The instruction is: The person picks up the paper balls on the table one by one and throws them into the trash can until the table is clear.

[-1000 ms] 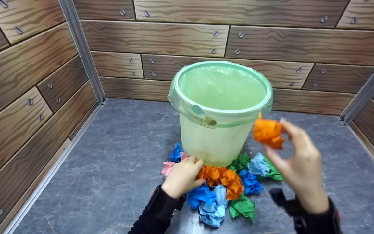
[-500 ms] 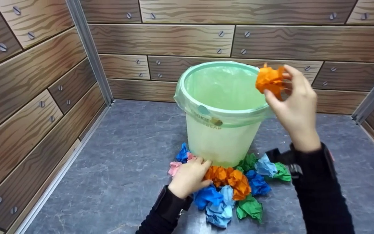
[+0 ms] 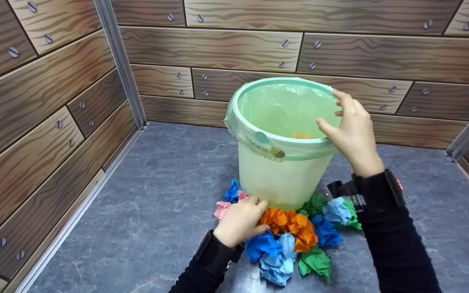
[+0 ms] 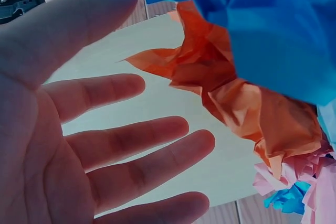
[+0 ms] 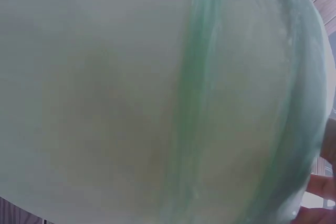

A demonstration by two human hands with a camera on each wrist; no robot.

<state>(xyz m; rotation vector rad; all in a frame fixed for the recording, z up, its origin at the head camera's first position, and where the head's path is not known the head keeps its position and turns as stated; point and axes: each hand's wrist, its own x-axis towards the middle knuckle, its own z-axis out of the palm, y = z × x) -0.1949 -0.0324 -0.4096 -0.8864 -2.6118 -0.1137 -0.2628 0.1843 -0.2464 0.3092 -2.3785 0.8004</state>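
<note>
A pale green bucket [image 3: 281, 175] with a thin plastic liner [image 3: 234, 118] folded over its rim stands upright. My right hand [image 3: 350, 130] is over its right rim, fingers spread and holding nothing. Below the hand, a bit of orange paper [image 3: 303, 135] shows inside the bucket. Down at the bucket's base, my left hand [image 3: 240, 221] lies with fingers loosely extended among crumpled paper balls. Nearest to it are a blue ball [image 3: 264, 246], orange balls [image 3: 303, 232] and a pink ball [image 3: 222, 209]. In the left wrist view the fingers [image 4: 142, 135] are apart, with orange paper [image 4: 236, 103] beyond them.
Several more paper balls surround the bucket's front: light blue [image 3: 277, 264], green [image 3: 316, 262], dark blue [image 3: 326, 231] and another light blue ball [image 3: 337, 210] at right. Wood-patterned walls [image 3: 218, 44] enclose the dark grey floor [image 3: 157, 195] behind and on both sides.
My right hand carried an orange paper ball up from beside the bucket to its rim and let go; orange now shows inside. The left hand has stayed among the balls.
</note>
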